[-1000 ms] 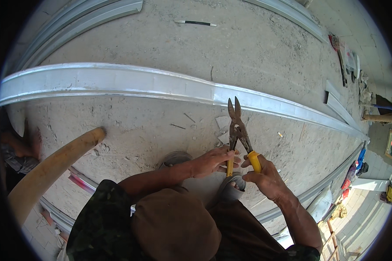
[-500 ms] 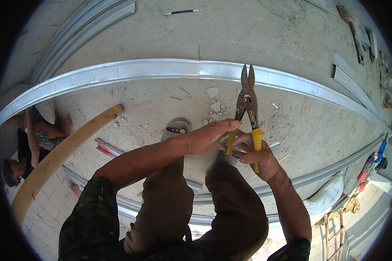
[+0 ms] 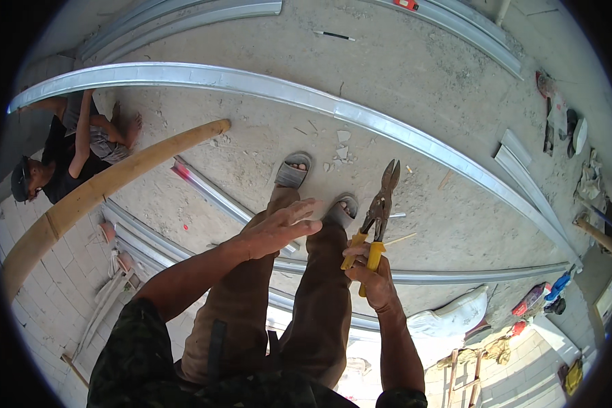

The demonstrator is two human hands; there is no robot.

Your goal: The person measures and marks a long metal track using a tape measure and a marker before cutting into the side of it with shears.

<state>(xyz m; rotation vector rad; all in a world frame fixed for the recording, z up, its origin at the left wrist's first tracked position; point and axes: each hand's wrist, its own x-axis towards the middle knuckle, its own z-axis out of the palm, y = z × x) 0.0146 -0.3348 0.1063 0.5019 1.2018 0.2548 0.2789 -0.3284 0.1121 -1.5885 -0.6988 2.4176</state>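
My right hand [image 3: 376, 277] is wrapped round the yellow handles of a pair of tin snips [image 3: 380, 207]. Their dark, worn jaws point away from me, close together, above the floor. Apart from the tool, my left hand [image 3: 282, 230] hovers over my legs, empty, its fingers stretched out. Beyond both hands a long, shiny metal channel [image 3: 251, 81] spans the view, with a seam near its middle. Neither hand touches it.
At the left, another person [image 3: 71, 146] sits beside the channel's end. A thick wooden pole [image 3: 126, 173] slants in from the left. Broken chips [image 3: 343, 145] lie past my feet. More metal profiles [image 3: 214, 190] rest on the floor; a white sack [image 3: 449, 316] lies at right.
My left hand has come off the tin snips and moved left, its fingers spreading. My right hand has lowered the snips toward me. The view has shifted, showing more of both feet.
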